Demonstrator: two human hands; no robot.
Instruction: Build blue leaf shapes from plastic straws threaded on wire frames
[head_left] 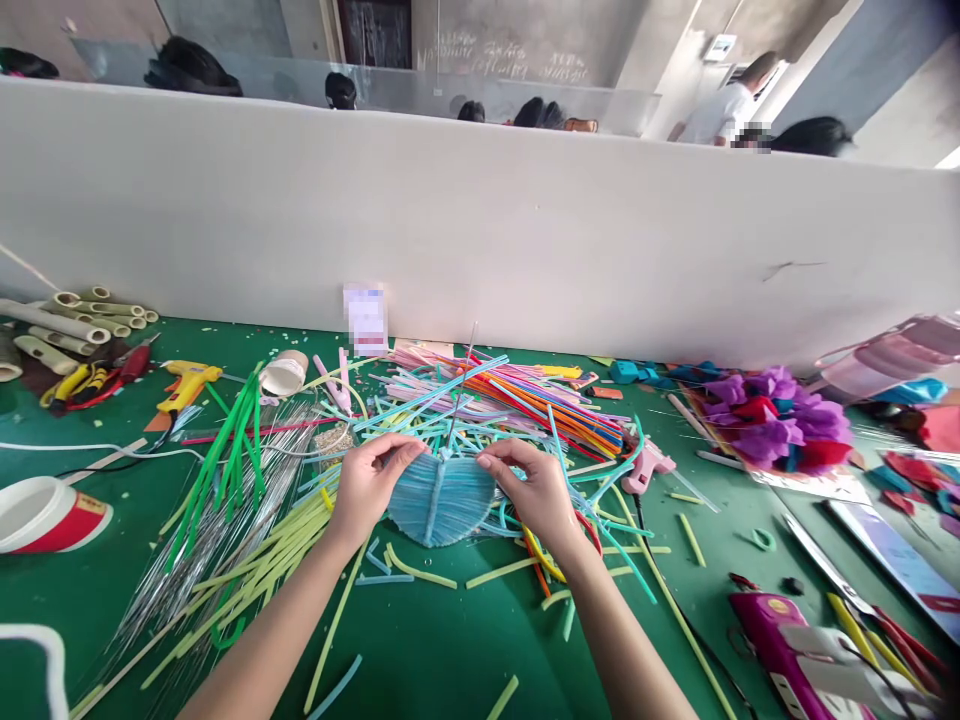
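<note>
Between my two hands is a blue leaf-shaped piece (440,503) made of pipe cleaners laid side by side, with a raised rib down its middle. A thin wire stem (455,410) sticks up from its top. My left hand (373,482) pinches the upper left edge between thumb and fingers. At the upper right edge, my right hand (531,487) pinches it the same way. Behind and around the piece lies a heap of coloured pipe cleaners (585,415), blue, pink, orange and red.
Left are yellow-green pipe cleaners (277,550), metal wires (161,570), a yellow glue gun (187,385), a paper cup (56,515) and bamboo tubes (67,320). Right are a pink glue gun (646,465), purple flowers (772,425), scissors (832,565) and a power strip (787,650). A white partition (480,220) stands behind.
</note>
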